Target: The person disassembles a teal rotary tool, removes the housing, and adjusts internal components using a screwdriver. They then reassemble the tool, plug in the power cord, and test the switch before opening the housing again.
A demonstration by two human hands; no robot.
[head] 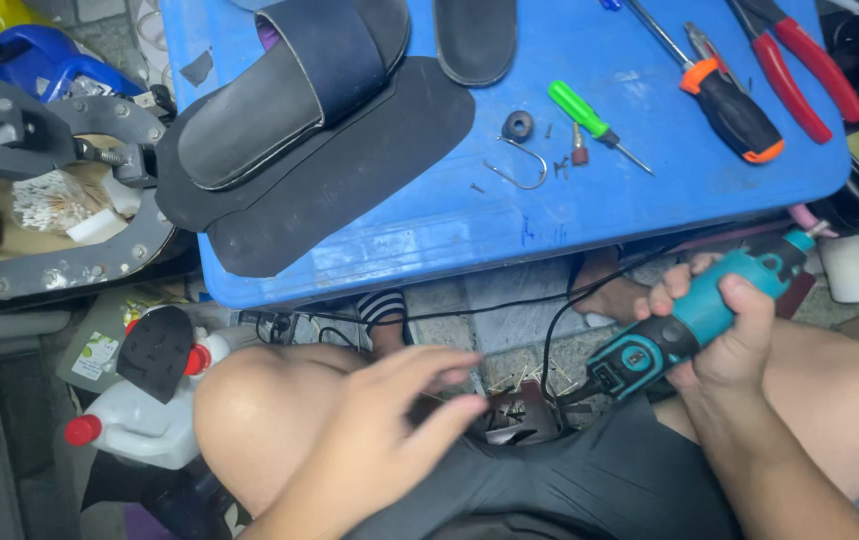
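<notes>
Above the person's lap, the right hand [728,325] is closed around a teal rotary tool [695,320], angled down for working; the left hand [390,415], fingers loosely spread and empty, hovers beside a dark workpiece [515,415], apparently to steady it.

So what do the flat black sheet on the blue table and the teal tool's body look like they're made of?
Black sheet: probably rubber or foam soling, judging by its matte, even surface and cleanly cut sole-shaped outline under the sandal. Rotary tool, gripped in the right hand: moulded plastic by the look, smooth teal shell with black sections. Blue table: seemingly hard plastic, slightly glossy and scuffed.
</notes>
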